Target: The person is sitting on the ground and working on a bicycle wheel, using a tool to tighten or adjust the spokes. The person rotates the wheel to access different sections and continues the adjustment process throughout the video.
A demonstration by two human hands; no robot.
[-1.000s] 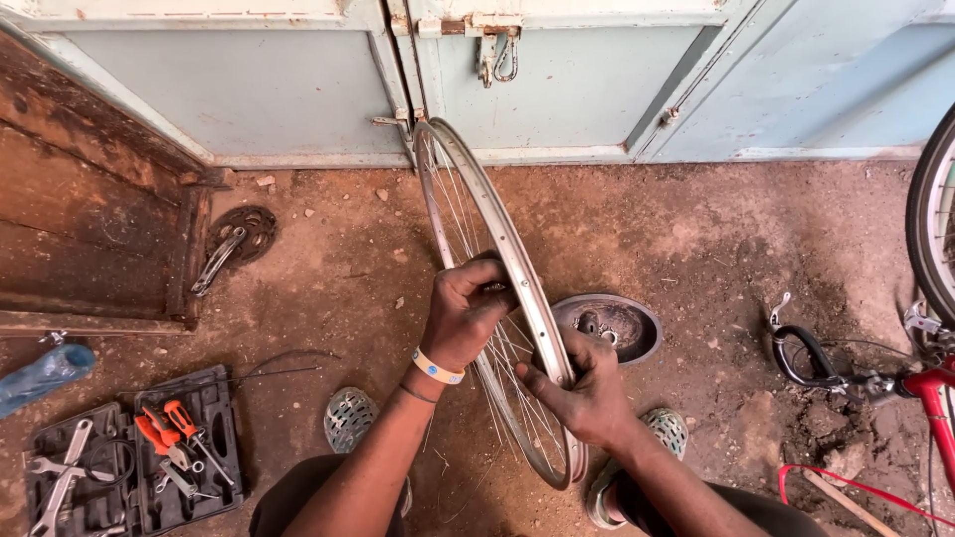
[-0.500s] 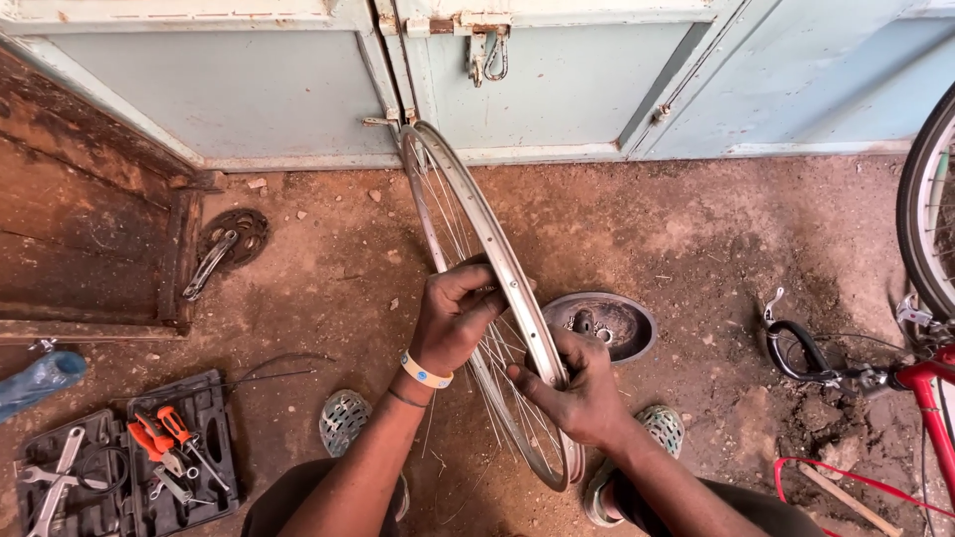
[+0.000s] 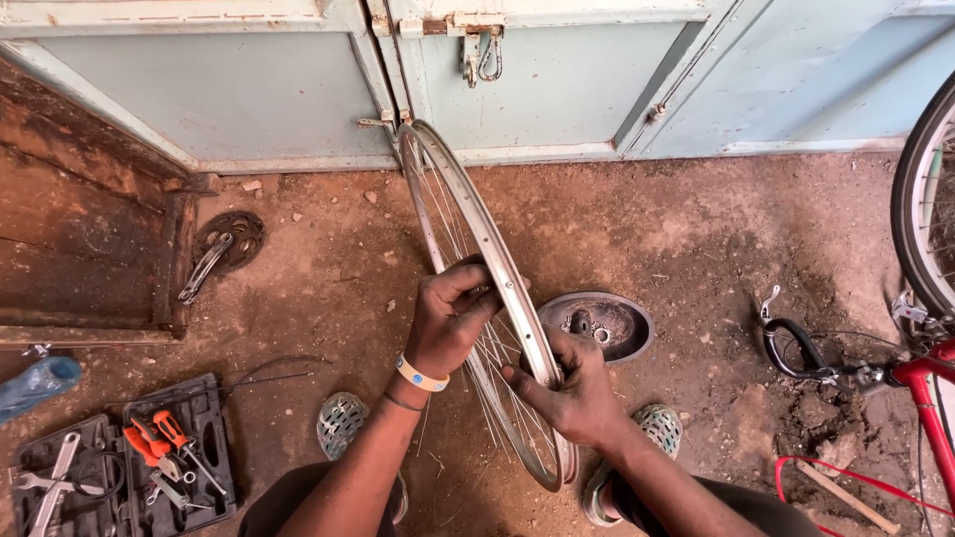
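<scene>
A bare silver bicycle wheel rim with thin spokes stands upright on the dirt floor in front of me, edge-on. My left hand, with a white wristband, reaches into the spokes on the rim's left side, fingers curled around them. My right hand grips the rim from the right, lower down, thumb pressed on the rim's outer edge. Both my feet in pale sandals sit either side of the wheel's bottom.
A dark oval dish with small parts lies right of the rim. An open black tool case with orange-handled tools is bottom left. A crank with chainring lies left. A red bicycle stands at right. Blue doors close the back.
My view has shifted slightly, so the scene sits a little lower and to the left. Both hands keep their hold on the wheel, with the left fingers shifting a little among the spokes.
</scene>
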